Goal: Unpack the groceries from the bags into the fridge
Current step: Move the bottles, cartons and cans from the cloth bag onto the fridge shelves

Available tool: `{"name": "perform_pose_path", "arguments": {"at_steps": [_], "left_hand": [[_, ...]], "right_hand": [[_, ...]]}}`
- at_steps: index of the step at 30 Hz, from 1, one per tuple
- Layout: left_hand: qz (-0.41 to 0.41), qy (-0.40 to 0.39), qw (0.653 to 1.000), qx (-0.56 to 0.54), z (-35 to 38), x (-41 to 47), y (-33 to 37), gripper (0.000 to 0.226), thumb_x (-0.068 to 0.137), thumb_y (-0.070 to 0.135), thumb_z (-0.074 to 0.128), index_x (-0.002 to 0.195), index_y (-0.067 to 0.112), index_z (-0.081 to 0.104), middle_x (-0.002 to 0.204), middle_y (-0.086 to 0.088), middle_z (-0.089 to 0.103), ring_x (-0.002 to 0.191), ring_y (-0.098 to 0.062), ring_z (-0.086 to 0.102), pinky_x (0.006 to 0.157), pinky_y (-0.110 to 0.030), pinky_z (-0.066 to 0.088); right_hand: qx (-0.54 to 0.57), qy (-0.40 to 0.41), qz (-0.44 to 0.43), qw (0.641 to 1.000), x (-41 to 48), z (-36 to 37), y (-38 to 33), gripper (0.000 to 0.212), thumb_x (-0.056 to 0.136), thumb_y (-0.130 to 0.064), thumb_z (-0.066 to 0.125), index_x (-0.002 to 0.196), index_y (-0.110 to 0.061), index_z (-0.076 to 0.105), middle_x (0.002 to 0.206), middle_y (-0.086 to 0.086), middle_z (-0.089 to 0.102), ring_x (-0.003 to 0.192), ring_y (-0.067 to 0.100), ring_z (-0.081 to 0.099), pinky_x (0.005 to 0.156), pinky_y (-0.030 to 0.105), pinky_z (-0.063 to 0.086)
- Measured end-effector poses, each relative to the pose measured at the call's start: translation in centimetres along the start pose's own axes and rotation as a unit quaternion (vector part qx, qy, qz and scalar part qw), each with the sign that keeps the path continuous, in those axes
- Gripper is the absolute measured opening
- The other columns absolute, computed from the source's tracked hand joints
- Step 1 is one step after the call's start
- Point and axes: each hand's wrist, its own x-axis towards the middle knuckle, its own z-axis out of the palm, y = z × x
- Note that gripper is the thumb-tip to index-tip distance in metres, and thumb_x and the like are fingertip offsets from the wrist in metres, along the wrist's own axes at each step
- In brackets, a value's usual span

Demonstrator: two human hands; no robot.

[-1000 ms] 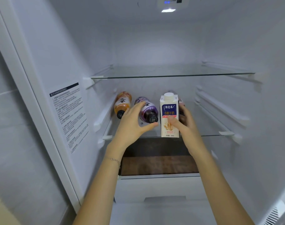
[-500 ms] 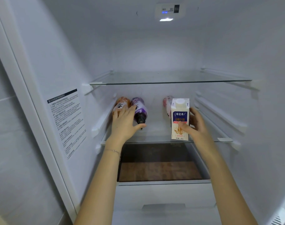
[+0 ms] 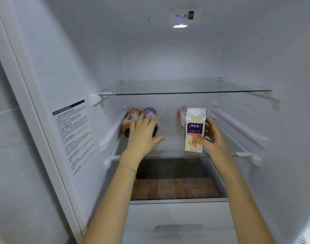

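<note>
Clear glass shelf (image 3: 168, 152); matt printed cardboard milk carton (image 3: 194, 136) with white plastic cap (image 3: 195, 112); glossy plastic bottles (image 3: 131, 120); smooth white plastic fridge walls (image 3: 168, 59).

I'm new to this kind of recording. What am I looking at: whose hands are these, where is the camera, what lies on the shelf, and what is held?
No machine here: a person's bare hands, filmed by a camera on their head, looking into an open fridge. On the glass shelf lie an orange bottle, a purple bottle and, further right, a pink bottle. The left hand rests flat-fingered on the first two. The right hand grips an upright milk carton at the shelf's front.
</note>
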Motion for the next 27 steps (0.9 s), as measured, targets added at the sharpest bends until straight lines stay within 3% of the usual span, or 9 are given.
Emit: {"name": "perform_pose_path", "arguments": {"at_steps": [6, 9, 13, 16, 20, 23, 25, 27], "left_hand": [[0.134, -0.042, 0.984, -0.113, 0.8, 2.8, 5.3, 0.065, 0.092, 0.038, 0.061, 0.149, 0.026, 0.033, 0.152, 0.002, 0.038, 0.141, -0.019, 0.033, 0.117, -0.041, 0.023], [0.17, -0.094, 0.973, -0.126, 2.0, 4.8, 6.8, 0.071, 0.088, 0.038, 0.066, 0.15, 0.025, 0.032, 0.154, 0.002, 0.036, 0.138, -0.02, 0.038, 0.114, -0.043, 0.034], [0.202, -0.143, 0.967, -0.069, 3.1, 6.5, 7.7, 0.077, 0.092, 0.04, 0.061, 0.154, 0.027, 0.018, 0.162, 0.001, 0.018, 0.148, -0.02, 0.015, 0.12, -0.042, 0.013], [0.204, -0.117, 0.97, -0.059, 3.1, 6.6, 7.7, 0.073, 0.092, 0.04, 0.061, 0.153, 0.027, 0.023, 0.159, 0.001, 0.024, 0.146, -0.02, 0.021, 0.119, -0.039, 0.015], [0.173, -0.085, 0.978, -0.077, 2.5, 6.2, 6.6, 0.065, 0.085, 0.046, 0.068, 0.14, 0.022, 0.045, 0.145, -0.001, 0.041, 0.127, -0.024, 0.044, 0.103, -0.036, 0.039], [0.106, -0.05, 0.99, -0.076, 1.9, 5.8, 5.1, 0.069, 0.078, 0.054, 0.071, 0.132, 0.02, 0.045, 0.139, -0.004, 0.043, 0.116, -0.023, 0.051, 0.093, -0.033, 0.045], [0.093, -0.044, 0.992, -0.078, 2.0, 5.6, 4.1, 0.076, 0.079, 0.059, 0.068, 0.14, 0.022, 0.04, 0.147, -0.003, 0.037, 0.126, -0.023, 0.045, 0.102, -0.036, 0.041], [0.112, -0.075, 0.989, -0.062, 2.0, 5.5, 3.4, 0.077, 0.084, 0.059, 0.061, 0.148, 0.028, 0.031, 0.158, 0.0, 0.025, 0.143, -0.022, 0.028, 0.117, -0.042, 0.022]], "right_hand": [[0.021, 0.068, 0.004, 0.997, -0.2, -1.1, -0.4, 0.063, 0.086, -0.013, 0.067, 0.141, -0.023, 0.039, 0.138, 0.001, 0.053, 0.122, 0.02, 0.054, 0.096, 0.044, 0.051], [0.047, 0.099, 0.003, 0.994, -0.3, -1.9, -0.8, 0.062, 0.087, -0.011, 0.067, 0.142, -0.022, 0.039, 0.137, -0.001, 0.054, 0.116, 0.015, 0.056, 0.084, 0.027, 0.054], [0.066, 0.126, 0.005, 0.99, -0.2, -2.9, -0.8, 0.061, 0.088, -0.008, 0.065, 0.141, -0.023, 0.04, 0.135, -0.001, 0.055, 0.11, 0.011, 0.057, 0.072, 0.019, 0.054], [0.063, 0.142, 0.009, 0.988, 0.0, -3.4, -0.8, 0.061, 0.088, -0.008, 0.065, 0.142, -0.022, 0.04, 0.131, -0.002, 0.055, 0.106, 0.01, 0.057, 0.072, 0.02, 0.054], [0.068, 0.151, 0.018, 0.986, 0.2, -3.5, -0.7, 0.06, 0.088, -0.01, 0.065, 0.142, -0.023, 0.04, 0.125, -0.006, 0.055, 0.103, 0.007, 0.057, 0.07, 0.017, 0.052], [0.057, 0.139, 0.035, 0.988, 0.5, -3.1, -0.5, 0.06, 0.087, -0.012, 0.066, 0.141, -0.024, 0.041, 0.127, -0.006, 0.055, 0.112, 0.014, 0.056, 0.08, 0.028, 0.054], [0.039, 0.119, 0.035, 0.992, 1.0, -2.6, -0.7, 0.059, 0.088, -0.012, 0.067, 0.14, -0.024, 0.042, 0.131, -0.005, 0.055, 0.116, 0.016, 0.055, 0.092, 0.038, 0.052], [0.019, 0.1, 0.027, 0.994, 1.5, -2.0, -0.9, 0.057, 0.088, -0.013, 0.067, 0.139, -0.025, 0.043, 0.128, -0.008, 0.054, 0.115, 0.012, 0.053, 0.094, 0.036, 0.05]]}}
